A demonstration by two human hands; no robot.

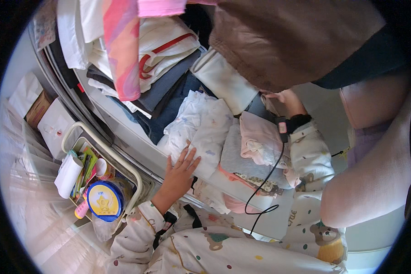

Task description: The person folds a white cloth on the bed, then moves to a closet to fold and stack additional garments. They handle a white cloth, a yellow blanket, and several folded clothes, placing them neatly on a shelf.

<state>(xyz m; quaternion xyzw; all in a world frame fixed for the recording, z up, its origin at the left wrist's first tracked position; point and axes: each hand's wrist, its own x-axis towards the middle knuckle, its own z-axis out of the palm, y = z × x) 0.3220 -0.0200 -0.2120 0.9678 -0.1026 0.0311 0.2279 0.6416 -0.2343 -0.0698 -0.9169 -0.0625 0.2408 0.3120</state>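
Observation:
My left hand [181,174] rests with fingers spread on a white garment [205,126] with small pale prints, which lies folded in a soft heap. Beyond the hanging brown cloth [277,44], my right hand [289,101] reaches between the folded clothes and a light grey surface. Its fingers are partly hidden beside a beige cloth edge [270,104], so its grip is unclear. Just below that hand sits a folded pink garment [260,135] on a grey one [231,154]. A folded cream-white item [222,78] lies between the white garment and the brown cloth.
Dark folded trousers [171,89] and white clothes with a red drawstring [164,48] pile up at upper left. Sleeves hang over them. A wheeled-cart-like basket [137,174] holds a blue-lidded tin [104,202]. A black cable [260,188] trails from my right wrist. A person's bare leg [366,178] is at right.

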